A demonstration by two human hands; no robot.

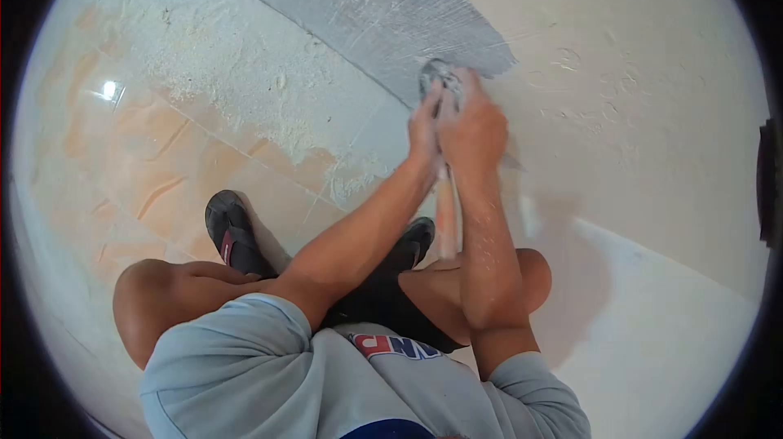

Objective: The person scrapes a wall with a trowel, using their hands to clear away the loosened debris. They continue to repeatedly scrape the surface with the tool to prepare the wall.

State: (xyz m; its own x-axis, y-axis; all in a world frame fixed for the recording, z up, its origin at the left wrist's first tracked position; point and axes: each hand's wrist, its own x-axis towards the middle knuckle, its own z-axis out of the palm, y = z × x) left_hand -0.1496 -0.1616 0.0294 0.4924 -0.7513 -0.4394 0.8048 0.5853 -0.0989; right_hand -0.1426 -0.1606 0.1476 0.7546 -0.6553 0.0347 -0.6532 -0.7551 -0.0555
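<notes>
My left hand (424,133) and my right hand (477,133) are pressed together in front of me, closed and blurred by motion. A dark grey, shiny, rounded thing (434,73) shows at the fingertips; its kind is not clear. Below the hands, a blurred pale orange handle (445,215) points back toward my body. Fingers hide where the handle joins the rest of the tool. Past my right wrist, a thin grey point (512,163) sticks out, perhaps a blade corner. Just beyond the hands lies a grey, streaked patch (383,19) on the pale surface.
White crumbs and powder (245,72) cover the tiled floor (220,166) at left, with orange-tinted smears. Raised flakes (608,108) mark the cream surface at right. My dark shoes (232,231) and bent knees are close below the hands. A dark object (767,182) stands at the right edge.
</notes>
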